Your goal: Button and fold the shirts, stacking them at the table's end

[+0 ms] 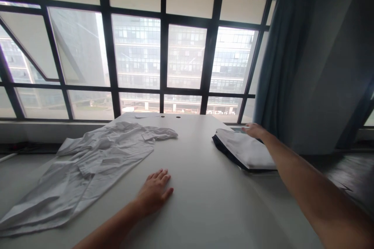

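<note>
A wide window (187, 58) backs a white table (204, 210). A crumpled white shirt (87, 163) lies spread out on the left, and a folded stack of clothes (244, 149), white over dark, sits on the right. The right hand (254, 130) reaches across the stack's far edge, its grip unclear. The left hand (154, 191) rests flat on the table, fingers spread and released, seemingly bracing the reach.

Your right hand (253, 130) is on the folded white cloth (244, 149) over dark fabric (222, 148), right side of table (198, 171); left hand (154, 192) flat, near the rumpled white shirt (87, 163).
</note>
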### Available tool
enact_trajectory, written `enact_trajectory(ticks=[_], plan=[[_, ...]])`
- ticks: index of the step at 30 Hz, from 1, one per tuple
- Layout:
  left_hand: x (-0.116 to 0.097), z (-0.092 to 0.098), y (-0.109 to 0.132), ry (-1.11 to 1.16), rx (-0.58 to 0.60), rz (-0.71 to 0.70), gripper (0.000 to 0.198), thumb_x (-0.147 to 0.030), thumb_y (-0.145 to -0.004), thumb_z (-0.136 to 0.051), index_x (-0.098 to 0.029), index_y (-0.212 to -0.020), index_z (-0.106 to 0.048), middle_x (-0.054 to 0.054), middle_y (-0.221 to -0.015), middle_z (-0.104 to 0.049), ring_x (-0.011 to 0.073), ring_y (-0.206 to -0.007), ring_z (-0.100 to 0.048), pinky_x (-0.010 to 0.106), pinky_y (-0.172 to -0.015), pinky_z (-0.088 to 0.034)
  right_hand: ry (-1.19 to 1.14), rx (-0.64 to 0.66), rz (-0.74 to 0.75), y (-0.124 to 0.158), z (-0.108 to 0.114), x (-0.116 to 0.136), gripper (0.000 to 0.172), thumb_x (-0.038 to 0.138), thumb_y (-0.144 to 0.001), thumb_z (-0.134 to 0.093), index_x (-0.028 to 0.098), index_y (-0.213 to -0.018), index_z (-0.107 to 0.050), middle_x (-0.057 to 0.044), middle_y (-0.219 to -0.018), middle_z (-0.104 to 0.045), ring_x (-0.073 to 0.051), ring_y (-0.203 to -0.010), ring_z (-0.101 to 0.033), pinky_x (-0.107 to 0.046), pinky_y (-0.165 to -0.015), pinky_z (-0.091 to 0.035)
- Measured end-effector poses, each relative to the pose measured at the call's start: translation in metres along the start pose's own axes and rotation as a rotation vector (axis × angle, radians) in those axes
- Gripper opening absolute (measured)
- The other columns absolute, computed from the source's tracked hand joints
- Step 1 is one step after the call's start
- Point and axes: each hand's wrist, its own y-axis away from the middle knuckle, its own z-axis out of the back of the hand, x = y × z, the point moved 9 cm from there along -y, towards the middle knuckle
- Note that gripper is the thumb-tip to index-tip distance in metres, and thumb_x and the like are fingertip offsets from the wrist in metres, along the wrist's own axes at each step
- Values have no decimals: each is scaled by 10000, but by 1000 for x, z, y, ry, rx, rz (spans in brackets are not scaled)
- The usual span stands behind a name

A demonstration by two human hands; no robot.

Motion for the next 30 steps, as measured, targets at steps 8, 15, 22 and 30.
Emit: enact_trajectory(ticks=[8,15,22,30], plan=[[69,43,-10,-5,-181,109,353,-325,-939,-476,-164,-1201,-651,116,-1342,-610,227,-1265,-545,313,-1100,-380,-19,446,705,198,-160,189,293,334,-906,-691,193,-1162,-688,-97,-1220,-621,-276,-1115,-573,-370,-1029,-410],[183,83,36,-185,-244,636,397,-421,-918,-537,-79,-1108,-608,153,-1179,-640,298,-1148,-544,377,-942,-433,-63,485,927,271,-173,218,309,276,-979,-486,191,-1238,-630,-125,-1292,-564,-281,-1144,-536,-405,-999,-435],[151,73,16,-130,-192,474,215,-327,-872,-560,-154,-746,-589,53,-847,-648,167,-794,-580,267,-750,-420,-145,462,929,258,-170,211,289,300,-962,-496,200,-1185,-651,-95,-1280,-584,-271,-1144,-541,-405,-1019,-431],[-12,31,17,184,41,-168,112,-133,-788,-567,-167,-709,-638,16,-783,-668,147,-735,-578,236,-669,-415,-212,234,660,224,-172,197,225,280,-960,-473,188,-999,-674,-85,-1048,-663,-227,-911,-628,-331,-848,-498]])
